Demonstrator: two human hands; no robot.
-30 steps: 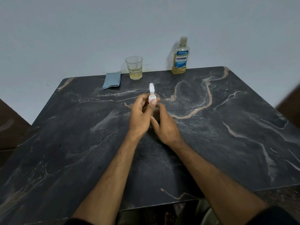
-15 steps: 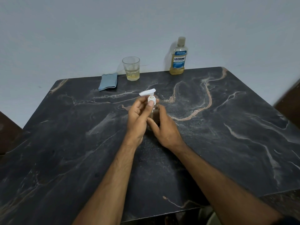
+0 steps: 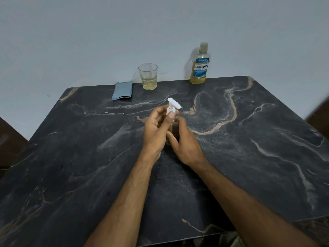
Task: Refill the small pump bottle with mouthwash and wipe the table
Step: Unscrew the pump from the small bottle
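The small pump bottle stands at the middle of the dark marble table [image 3: 249,166]. Its white pump head [image 3: 173,105] sticks up above my fingers, nozzle pointing right. My left hand [image 3: 156,130] pinches the white collar of the pump between thumb and fingers. My right hand [image 3: 185,141] wraps the clear bottle body [image 3: 173,126], which is mostly hidden. A Listerine mouthwash bottle [image 3: 200,65] with yellowish liquid stands capped at the table's far edge. A folded blue cloth [image 3: 122,90] lies at the far left.
A clear glass [image 3: 148,76] with a little yellowish liquid stands between the cloth and the mouthwash bottle, against the pale wall. Dark brown chair backs show at the left [image 3: 10,139] and right [image 3: 318,116] edges.
The pump nozzle has turned: it pointed away a second ago, then left, and now points right. Both hands stay at the bottle.
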